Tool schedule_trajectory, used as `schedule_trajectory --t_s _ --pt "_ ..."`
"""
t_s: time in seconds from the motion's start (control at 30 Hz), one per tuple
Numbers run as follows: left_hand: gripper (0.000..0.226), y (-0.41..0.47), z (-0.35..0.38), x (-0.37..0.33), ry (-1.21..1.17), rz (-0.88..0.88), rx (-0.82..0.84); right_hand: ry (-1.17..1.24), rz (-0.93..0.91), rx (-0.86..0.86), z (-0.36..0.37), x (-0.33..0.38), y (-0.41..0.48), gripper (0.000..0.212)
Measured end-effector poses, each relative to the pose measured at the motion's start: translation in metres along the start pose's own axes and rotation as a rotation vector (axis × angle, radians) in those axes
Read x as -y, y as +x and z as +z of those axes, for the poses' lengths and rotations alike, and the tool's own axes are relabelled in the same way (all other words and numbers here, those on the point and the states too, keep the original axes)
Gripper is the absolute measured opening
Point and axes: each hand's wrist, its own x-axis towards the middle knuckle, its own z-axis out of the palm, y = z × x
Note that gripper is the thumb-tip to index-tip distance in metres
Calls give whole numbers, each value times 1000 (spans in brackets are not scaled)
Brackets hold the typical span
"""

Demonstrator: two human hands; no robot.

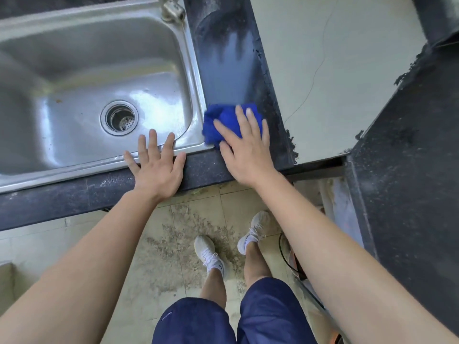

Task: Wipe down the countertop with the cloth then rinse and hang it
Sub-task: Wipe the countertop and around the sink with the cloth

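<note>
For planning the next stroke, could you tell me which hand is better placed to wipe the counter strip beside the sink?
Right, probably: the right hand presses the blue cloth on the countertop, while the left hand rests on the sink rim, off the cloth.

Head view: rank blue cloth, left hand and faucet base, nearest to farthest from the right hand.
1. blue cloth, under the right hand.
2. left hand, on the front rim of the sink.
3. faucet base, at its back edge.
</note>
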Motion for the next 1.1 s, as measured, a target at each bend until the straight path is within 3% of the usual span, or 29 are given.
schedule_trajectory --t_s 0.17,0.27,0.37,0.53,0.73,0.9,1.1 --pt "60 -1 0 0 -18 4 6 7 -141 37 4 -49 -83 46" --pt "60 -1 0 0 -19 10 11 -40 -258 87 -8 -78 -84 47" --pt "60 -1 1 1 -9 15 5 -62 -254 77 -14 -85 -74 48" --pt "61 -1 1 0 -3 25 0 -9 79 -36 4 -32 -66 48" --pt "59 -23 3 28 -59 96 -132 -93 -326 62 28 17 -77 49" --pt "65 -72 29 87 -87 -47 -314 -73 -368 81 47 80 -55 50" --pt "70 -81 47 103 -67 -130 -265 -109 -359 102 42 73 -53 49"
